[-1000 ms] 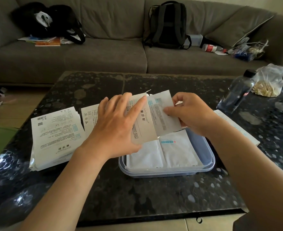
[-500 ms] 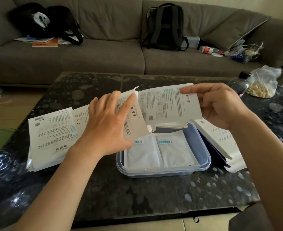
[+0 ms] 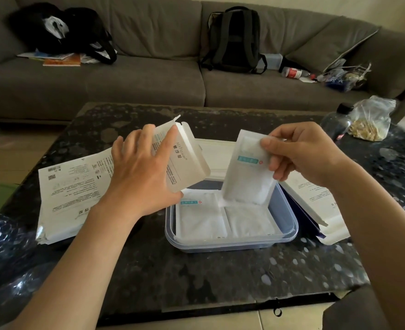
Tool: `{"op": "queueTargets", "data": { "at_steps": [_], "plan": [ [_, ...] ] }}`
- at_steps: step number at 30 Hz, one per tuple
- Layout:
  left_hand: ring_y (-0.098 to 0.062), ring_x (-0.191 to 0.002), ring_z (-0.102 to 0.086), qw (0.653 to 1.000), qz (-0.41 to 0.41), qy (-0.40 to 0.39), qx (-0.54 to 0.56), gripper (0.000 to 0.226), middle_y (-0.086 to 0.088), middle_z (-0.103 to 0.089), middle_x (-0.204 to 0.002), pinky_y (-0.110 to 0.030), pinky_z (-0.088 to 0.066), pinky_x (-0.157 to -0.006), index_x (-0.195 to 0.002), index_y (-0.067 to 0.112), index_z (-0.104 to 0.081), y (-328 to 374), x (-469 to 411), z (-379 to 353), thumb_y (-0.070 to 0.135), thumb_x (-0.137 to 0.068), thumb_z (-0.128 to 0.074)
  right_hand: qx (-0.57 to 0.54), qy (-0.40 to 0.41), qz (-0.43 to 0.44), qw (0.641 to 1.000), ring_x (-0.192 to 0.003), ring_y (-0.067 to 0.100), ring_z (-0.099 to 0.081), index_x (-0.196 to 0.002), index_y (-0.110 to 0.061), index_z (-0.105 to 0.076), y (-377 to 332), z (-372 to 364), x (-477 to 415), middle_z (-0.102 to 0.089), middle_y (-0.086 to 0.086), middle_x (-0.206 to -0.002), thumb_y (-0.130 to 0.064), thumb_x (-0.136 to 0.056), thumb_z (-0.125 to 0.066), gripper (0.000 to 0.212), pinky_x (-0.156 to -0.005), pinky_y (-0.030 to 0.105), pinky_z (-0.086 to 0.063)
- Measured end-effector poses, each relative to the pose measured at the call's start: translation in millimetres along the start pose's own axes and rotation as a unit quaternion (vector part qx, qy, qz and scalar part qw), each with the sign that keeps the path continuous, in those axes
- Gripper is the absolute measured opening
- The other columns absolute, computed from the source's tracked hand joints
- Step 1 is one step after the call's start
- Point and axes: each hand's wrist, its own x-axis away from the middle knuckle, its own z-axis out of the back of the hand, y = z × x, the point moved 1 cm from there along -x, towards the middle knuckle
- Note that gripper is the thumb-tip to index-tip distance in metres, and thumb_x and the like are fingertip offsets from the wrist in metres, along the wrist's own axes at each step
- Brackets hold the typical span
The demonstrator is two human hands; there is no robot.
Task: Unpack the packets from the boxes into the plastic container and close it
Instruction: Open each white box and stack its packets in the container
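My left hand [image 3: 139, 170] grips an open white box [image 3: 182, 158], tilted above the left rear corner of the clear plastic container [image 3: 289, 225]. My right hand [image 3: 301, 151] pinches the top of a white packet [image 3: 246, 172] with a teal label, held upright with its lower edge touching the packets inside the container. Two white packets [image 3: 201, 215] lie flat side by side in the container. A dark blue lid [image 3: 301, 215] leans against the container's right side, partly hidden.
Flattened white boxes [image 3: 73, 194] lie on the dark speckled table [image 3: 196, 277] at the left, and other white boxes [image 3: 320, 203] at the right. A dark bottle [image 3: 335, 125] and a plastic bag [image 3: 370, 120] stand at the far right. A sofa with a backpack [image 3: 235, 39] lies behind.
My right hand no longer holds the printed sheet it held up half a second ago; it now holds a white packet over the container. My left hand keeps the box, tilted more upright.
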Motion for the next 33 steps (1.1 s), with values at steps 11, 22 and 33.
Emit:
{"op": "queueTargets", "data": {
  "at_steps": [11, 22, 33],
  "plan": [
    [-0.038, -0.136, -0.030, 1.000, -0.021, -0.009, 0.005, 0.132, -0.013, -0.026, -0.150, -0.065, -0.024, -0.114, -0.156, 0.028, -0.012, 11.2, 1.8, 0.7, 0.067, -0.052, -0.083, 0.291, -0.072, -0.129, 0.945, -0.047, 0.021, -0.067, -0.104, -0.013, -0.067, 30.0, -38.0, -21.4, -0.073, 0.010, -0.068, -0.031, -0.098, -0.064, 0.019, -0.052, 0.030, -0.060],
    [-0.037, -0.138, -0.028, 0.999, -0.031, -0.014, 0.020, 0.131, -0.013, -0.025, -0.151, -0.066, -0.023, -0.114, -0.156, 0.029, -0.011, 14.5, 2.4, -1.9, 0.064, -0.053, -0.083, 0.577, -0.089, 0.039, 0.811, -0.114, 0.023, -0.060, -0.149, -0.036, -0.026, 58.1, -74.0, 3.9, -0.056, 0.000, -0.136, -0.050, -0.091, -0.065, 0.071, -0.093, 0.041, -0.057],
    [-0.037, -0.138, -0.028, 0.999, -0.046, -0.022, 0.019, 0.133, -0.012, -0.025, -0.151, -0.065, -0.021, -0.117, -0.157, 0.028, -0.013, 22.6, 4.2, -5.6, 0.063, -0.051, -0.085, 0.533, -0.280, -0.060, 0.796, -0.156, 0.027, 0.001, -0.158, -0.045, -0.004, 67.4, -69.7, 16.0, 0.004, -0.012, -0.169, -0.067, -0.092, -0.050, 0.084, -0.124, 0.049, -0.006]
  ]
}}
